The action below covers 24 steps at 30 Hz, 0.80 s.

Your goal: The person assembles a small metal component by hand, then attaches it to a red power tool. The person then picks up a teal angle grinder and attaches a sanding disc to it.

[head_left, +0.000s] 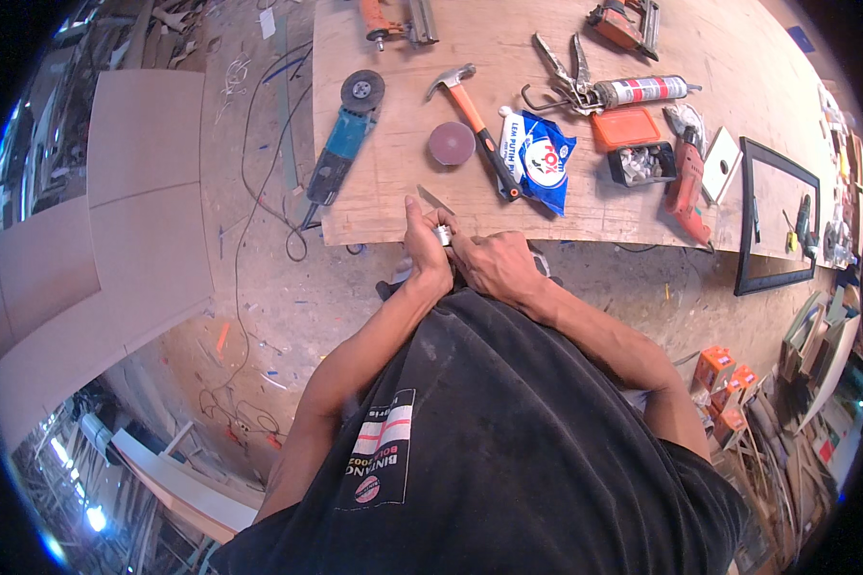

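Observation:
Both hands are close together in front of my body, just off the near edge of the workbench. My left hand (424, 241) has its fingers closed around a small silvery-white piece (443, 235), its thumb pointing up. My right hand (501, 263) is curled right beside it, fingertips toward the same piece; what lies inside its fingers is hidden. Just beyond the left hand a thin grey blade-like strip (436, 199) shows against the bench; whether it is held or lies there I cannot tell. A round reddish sanding disc (452, 144) lies ahead of the hands.
On the plywood bench (403, 182) lie an angle grinder (340, 139), a hammer (470, 120), a blue-white packet (539, 158), a caulking gun (633, 91), a box of small pieces (642, 164), a red drill (686, 182) and orange nailers (623, 27). Cables (244, 240) trail across the floor.

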Each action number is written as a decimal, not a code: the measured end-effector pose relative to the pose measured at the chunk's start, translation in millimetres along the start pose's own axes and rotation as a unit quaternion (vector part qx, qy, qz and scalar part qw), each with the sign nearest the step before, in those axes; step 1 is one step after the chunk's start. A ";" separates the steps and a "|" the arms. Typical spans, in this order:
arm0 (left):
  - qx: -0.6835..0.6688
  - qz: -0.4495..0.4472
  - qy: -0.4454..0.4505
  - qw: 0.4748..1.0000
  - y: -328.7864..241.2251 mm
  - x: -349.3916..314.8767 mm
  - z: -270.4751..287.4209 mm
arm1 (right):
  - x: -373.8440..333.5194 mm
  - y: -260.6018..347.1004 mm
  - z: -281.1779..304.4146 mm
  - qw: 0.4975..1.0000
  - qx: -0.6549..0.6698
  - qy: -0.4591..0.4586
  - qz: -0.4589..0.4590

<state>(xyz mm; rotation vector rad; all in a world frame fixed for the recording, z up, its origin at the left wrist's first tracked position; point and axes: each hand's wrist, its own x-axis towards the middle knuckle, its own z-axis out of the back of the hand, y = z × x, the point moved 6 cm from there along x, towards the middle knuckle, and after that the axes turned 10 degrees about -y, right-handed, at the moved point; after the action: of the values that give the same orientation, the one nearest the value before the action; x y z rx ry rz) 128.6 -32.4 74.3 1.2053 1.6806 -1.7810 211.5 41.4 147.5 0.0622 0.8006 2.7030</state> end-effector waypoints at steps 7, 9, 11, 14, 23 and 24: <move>-0.028 -0.009 0.007 1.000 4.4 7.1 1.0 | -2.0 -1.1 -2.9 0.999 -0.016 -0.033 0.029; -0.034 0.000 -0.004 0.999 4.9 6.0 0.6 | -0.3 1.2 1.6 0.999 0.002 -0.037 0.021; -0.036 0.003 -0.006 0.999 4.5 6.4 1.4 | 0.8 1.4 2.2 1.000 -0.007 -0.016 0.011; -0.032 0.008 0.000 0.999 5.6 7.7 2.6 | 2.2 3.0 6.1 1.000 -0.010 0.001 0.002; -0.049 0.001 -0.006 0.999 11.8 12.0 2.8 | 0.5 -3.5 -5.4 1.000 -0.007 -0.012 0.002; -0.047 0.018 0.003 0.999 12.9 13.4 2.2 | -6.4 -4.1 -11.1 1.000 0.000 -0.020 -0.002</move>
<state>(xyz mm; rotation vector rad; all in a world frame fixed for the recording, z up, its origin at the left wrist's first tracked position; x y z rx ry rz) 130.7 -33.5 55.7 1.1934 1.7158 -1.6602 217.4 36.8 136.3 0.1138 0.7895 2.6893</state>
